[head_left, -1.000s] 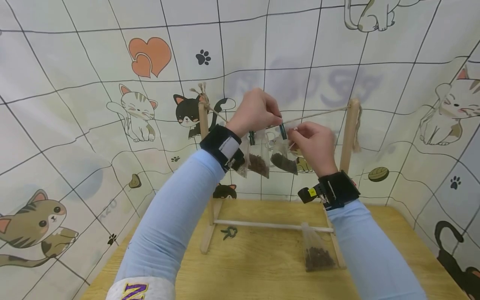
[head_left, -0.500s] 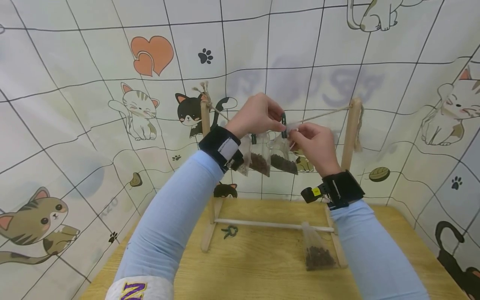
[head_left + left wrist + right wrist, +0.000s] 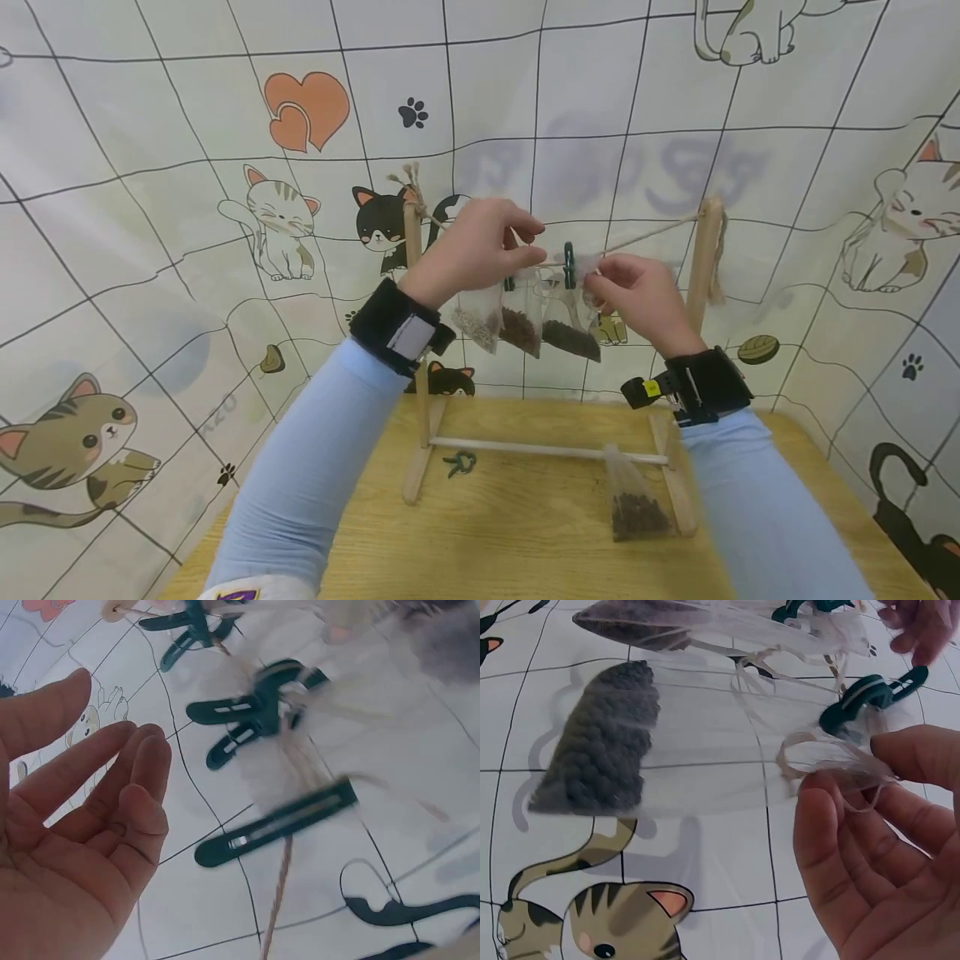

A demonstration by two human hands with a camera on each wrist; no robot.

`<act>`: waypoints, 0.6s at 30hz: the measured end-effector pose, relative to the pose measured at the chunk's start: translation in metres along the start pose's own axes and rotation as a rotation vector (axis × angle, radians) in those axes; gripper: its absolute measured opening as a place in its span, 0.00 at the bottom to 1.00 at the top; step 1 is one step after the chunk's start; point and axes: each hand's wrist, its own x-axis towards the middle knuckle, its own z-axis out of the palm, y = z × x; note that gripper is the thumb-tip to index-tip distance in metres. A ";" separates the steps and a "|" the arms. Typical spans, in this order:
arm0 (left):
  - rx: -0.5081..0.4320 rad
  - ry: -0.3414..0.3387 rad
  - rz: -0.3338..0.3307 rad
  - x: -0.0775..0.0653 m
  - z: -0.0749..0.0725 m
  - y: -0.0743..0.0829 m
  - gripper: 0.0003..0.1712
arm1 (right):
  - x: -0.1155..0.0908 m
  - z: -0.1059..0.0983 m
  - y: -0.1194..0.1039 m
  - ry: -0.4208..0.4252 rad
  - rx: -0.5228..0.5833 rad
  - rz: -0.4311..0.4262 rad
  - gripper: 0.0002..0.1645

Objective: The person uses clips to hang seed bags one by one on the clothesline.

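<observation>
A green clothespin (image 3: 569,265) sits on the twine line (image 3: 651,233), clipping the top of a sheer drawstring bag of dark pellets (image 3: 572,337). My right hand (image 3: 641,292) pinches that bag's top corner and pale drawstring (image 3: 799,754) just right of the clothespin. Off to its left, my left hand (image 3: 483,250) holds nothing, fingers loosely bent and apart from the clothespin; the left wrist view shows a gap between them. Left of the dark bag hang a bag of reddish-brown bits (image 3: 519,329) and one of pale grains (image 3: 475,327), the latter's top behind my left hand.
Two wooden posts, left (image 3: 415,242) and right (image 3: 703,258), carry the line, joined low by a white rod (image 3: 517,448). On the wooden table (image 3: 517,533) lie green clothespins (image 3: 460,462) and a bag of dark brown pieces (image 3: 637,512) by the right foot.
My left hand has let go of the clothespin and moved left and slightly down. The clothespin now stays on the line with the bag. My right hand has shifted slightly right and down, still pinching.
</observation>
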 end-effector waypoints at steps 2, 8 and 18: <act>0.042 0.018 0.037 -0.010 0.002 -0.002 0.20 | -0.001 -0.004 -0.001 -0.019 -0.040 -0.009 0.18; 0.147 0.139 0.183 -0.038 0.018 -0.013 0.20 | -0.010 -0.019 -0.003 -0.075 -0.131 -0.038 0.20; 0.243 0.432 0.391 -0.077 0.054 -0.047 0.19 | -0.044 -0.036 0.012 -0.029 -0.265 -0.213 0.16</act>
